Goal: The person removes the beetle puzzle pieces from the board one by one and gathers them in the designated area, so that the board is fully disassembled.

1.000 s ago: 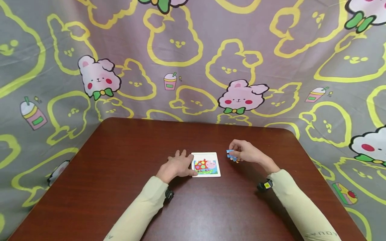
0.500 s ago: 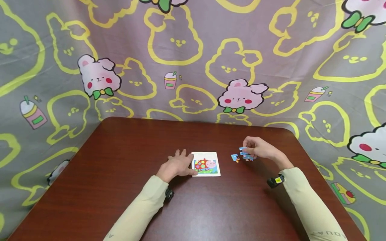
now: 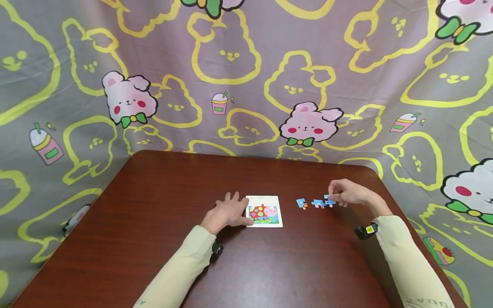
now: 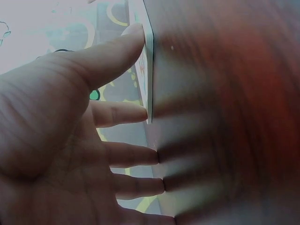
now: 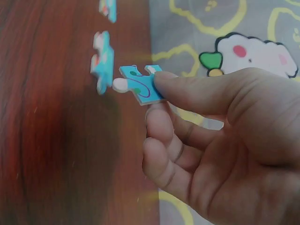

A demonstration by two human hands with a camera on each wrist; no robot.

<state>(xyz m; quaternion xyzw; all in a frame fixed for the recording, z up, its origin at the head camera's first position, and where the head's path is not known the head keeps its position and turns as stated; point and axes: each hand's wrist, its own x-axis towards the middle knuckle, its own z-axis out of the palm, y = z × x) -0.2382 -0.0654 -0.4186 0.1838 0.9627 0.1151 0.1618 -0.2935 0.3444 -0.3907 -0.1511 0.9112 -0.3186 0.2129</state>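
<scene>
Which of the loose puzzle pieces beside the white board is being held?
The rightmost piece: the right hand pinches it, while the middle piece and leftmost piece lie on the table, untouched.

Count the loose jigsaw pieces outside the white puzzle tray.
3: the left piece, nearest the tray; the middle piece, on the table; and the held piece, pinched by the right hand. Others may be hidden.

Soft glare marks the table (image 3: 265, 263); the left wrist view is partly overexposed.
</scene>
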